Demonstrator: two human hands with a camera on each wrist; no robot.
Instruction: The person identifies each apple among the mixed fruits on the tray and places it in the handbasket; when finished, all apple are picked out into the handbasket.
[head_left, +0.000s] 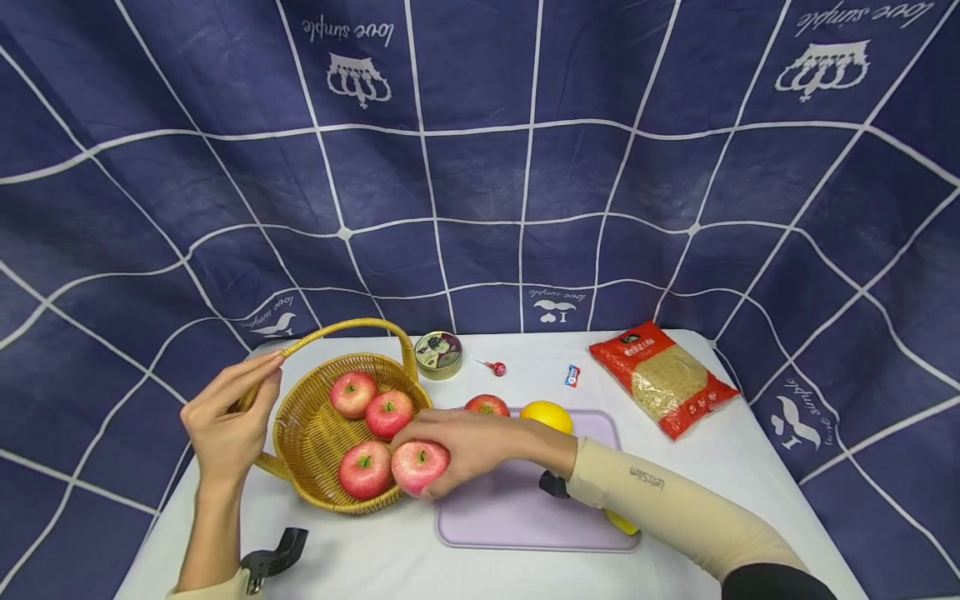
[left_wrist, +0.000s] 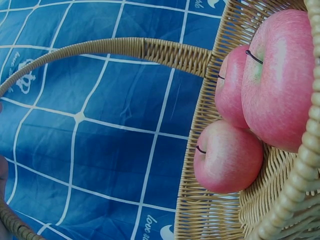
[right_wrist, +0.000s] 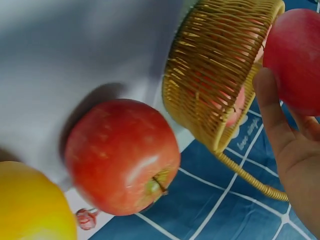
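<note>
My left hand (head_left: 228,417) grips the handle (head_left: 348,323) of a yellow wicker basket (head_left: 296,408) at its left side. Three red apples lie in the basket, one at the back (head_left: 353,394), one beside it (head_left: 389,414) and one nearer the front (head_left: 365,469). My right hand (head_left: 468,450) holds another red apple (head_left: 420,468) at the basket's right rim, fingers and thumb around it. In the right wrist view this held apple (right_wrist: 295,62) overlaps the rim. The left wrist view shows apples (left_wrist: 228,156) inside the wicker wall, and the left fingers only at its edge.
Under my right forearm lies a lilac tray (head_left: 525,533) with a red apple (head_left: 487,405), a yellow fruit (head_left: 547,415) and a partly hidden yellow thing (head_left: 621,522). Behind are a round tin (head_left: 438,354), a lollipop (head_left: 497,367), a small wrapped candy (head_left: 572,376) and a red bag (head_left: 663,379).
</note>
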